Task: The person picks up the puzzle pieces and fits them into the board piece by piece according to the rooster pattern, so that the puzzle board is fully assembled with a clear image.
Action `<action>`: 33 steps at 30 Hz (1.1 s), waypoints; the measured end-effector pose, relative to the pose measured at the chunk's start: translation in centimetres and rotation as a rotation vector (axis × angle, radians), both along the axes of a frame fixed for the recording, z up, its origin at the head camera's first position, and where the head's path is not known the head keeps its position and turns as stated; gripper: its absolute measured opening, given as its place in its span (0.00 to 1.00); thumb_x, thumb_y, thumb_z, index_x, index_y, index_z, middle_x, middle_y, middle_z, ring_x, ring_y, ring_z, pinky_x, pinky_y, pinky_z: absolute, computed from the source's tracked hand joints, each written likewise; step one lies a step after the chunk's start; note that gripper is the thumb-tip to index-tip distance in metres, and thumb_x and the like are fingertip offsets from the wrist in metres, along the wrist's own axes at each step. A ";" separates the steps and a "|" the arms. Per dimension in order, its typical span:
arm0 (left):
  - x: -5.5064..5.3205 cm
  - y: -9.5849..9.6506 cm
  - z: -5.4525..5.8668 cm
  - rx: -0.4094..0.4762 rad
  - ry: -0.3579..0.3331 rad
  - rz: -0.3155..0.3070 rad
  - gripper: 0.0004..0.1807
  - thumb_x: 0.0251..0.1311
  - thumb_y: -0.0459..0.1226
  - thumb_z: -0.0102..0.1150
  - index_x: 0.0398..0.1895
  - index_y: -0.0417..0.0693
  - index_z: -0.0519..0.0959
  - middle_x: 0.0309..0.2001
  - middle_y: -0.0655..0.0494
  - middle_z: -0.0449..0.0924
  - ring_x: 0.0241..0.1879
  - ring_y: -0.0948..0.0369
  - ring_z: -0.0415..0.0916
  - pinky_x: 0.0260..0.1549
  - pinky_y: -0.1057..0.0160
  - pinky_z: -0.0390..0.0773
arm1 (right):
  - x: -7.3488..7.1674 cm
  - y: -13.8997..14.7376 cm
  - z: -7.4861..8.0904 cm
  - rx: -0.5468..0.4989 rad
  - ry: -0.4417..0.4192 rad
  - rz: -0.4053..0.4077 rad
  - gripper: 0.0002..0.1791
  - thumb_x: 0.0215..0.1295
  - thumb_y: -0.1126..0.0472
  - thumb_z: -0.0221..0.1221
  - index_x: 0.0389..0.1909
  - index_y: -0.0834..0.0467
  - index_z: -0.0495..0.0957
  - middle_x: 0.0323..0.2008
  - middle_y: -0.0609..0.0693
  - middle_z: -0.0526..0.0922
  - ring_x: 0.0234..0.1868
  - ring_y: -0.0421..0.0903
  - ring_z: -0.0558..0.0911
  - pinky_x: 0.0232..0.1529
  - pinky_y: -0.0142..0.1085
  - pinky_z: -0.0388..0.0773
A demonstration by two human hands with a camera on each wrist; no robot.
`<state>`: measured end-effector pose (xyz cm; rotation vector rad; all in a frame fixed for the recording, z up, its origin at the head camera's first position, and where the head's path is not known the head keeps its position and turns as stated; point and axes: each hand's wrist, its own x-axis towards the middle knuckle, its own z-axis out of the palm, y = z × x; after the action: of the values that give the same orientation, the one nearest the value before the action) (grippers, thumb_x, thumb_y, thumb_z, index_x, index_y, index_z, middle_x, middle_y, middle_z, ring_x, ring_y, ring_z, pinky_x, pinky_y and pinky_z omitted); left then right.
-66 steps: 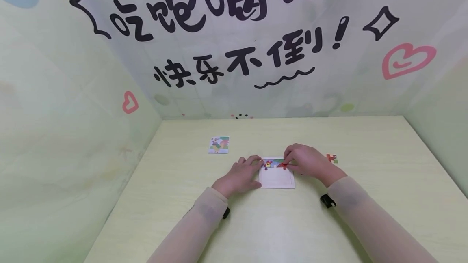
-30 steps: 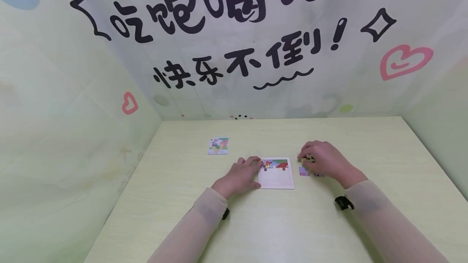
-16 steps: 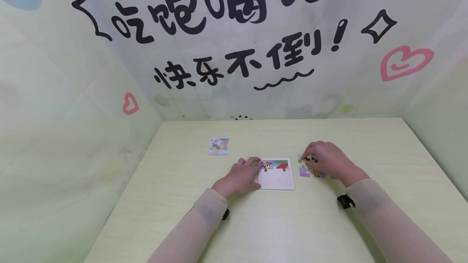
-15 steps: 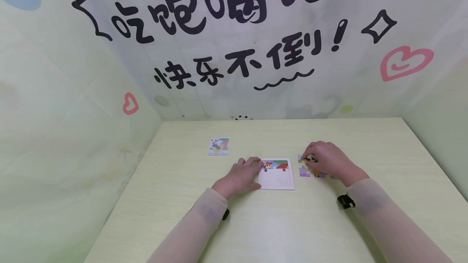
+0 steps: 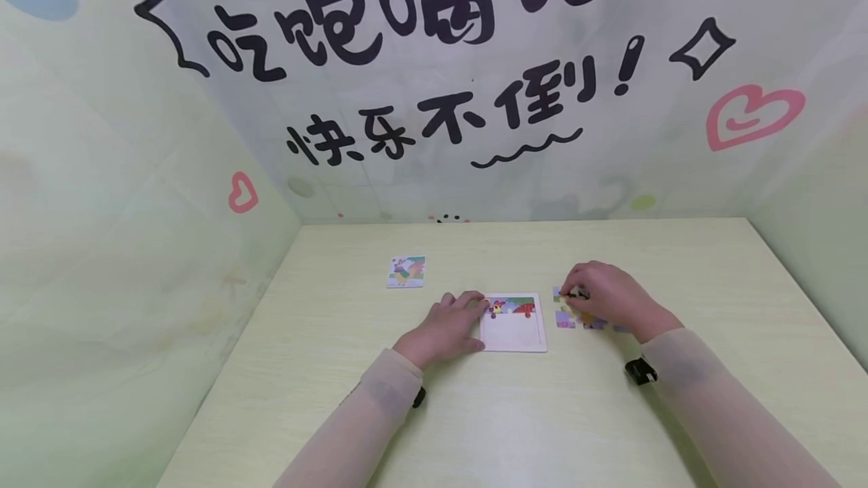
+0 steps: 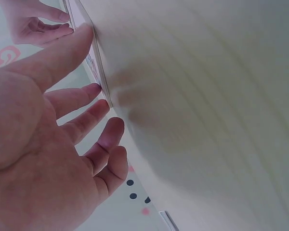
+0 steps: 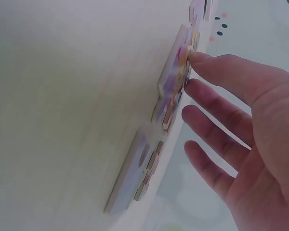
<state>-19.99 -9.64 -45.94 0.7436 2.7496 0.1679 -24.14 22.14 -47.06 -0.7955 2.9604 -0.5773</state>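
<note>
My left hand (image 5: 441, 327) rests along the left edge of a white puzzle board (image 5: 511, 333), fingertips at its top corner and thumb near the bottom one. Joined colourful pieces (image 5: 511, 306) form a row across the board's top; below them it is white. In the left wrist view, the left fingers reach fairly straight to the board's edge. My right hand (image 5: 606, 296) is over loose puzzle pieces (image 5: 565, 319) right of the board. Its thumb and index finger pinch a puzzle piece (image 5: 577, 293), mostly hidden by the hand; the other fingers are loosely bent in the right wrist view.
A small picture card (image 5: 406, 271) lies at the back left of the pale wooden table (image 5: 339, 262). More puzzle pieces (image 7: 127, 173) lie around the right hand, some partly hidden under it. A printed backdrop (image 5: 420, 194) stands behind the table.
My right hand has left the row on the board and moved right to the loose pieces, where it shifts only slightly. The left hand stays on the board's edge.
</note>
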 end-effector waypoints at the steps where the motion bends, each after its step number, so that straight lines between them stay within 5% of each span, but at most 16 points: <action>1: 0.0 0.0 0.0 0.000 0.001 0.000 0.44 0.65 0.51 0.68 0.81 0.54 0.61 0.80 0.61 0.56 0.68 0.52 0.62 0.61 0.54 0.70 | 0.0 0.0 0.0 -0.001 0.000 0.004 0.05 0.62 0.62 0.71 0.38 0.52 0.90 0.42 0.47 0.87 0.44 0.50 0.85 0.49 0.52 0.83; 33: 0.1 0.0 0.2 -0.020 0.010 -0.006 0.44 0.66 0.53 0.67 0.81 0.54 0.61 0.81 0.60 0.57 0.67 0.52 0.62 0.62 0.53 0.69 | 0.7 -0.7 0.0 -0.031 0.017 0.030 0.04 0.62 0.62 0.71 0.37 0.53 0.91 0.42 0.48 0.88 0.45 0.49 0.85 0.49 0.50 0.83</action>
<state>-19.88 -9.65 -45.74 0.7491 2.7538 0.1360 -23.45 21.47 -47.03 -0.8500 2.9559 -0.6200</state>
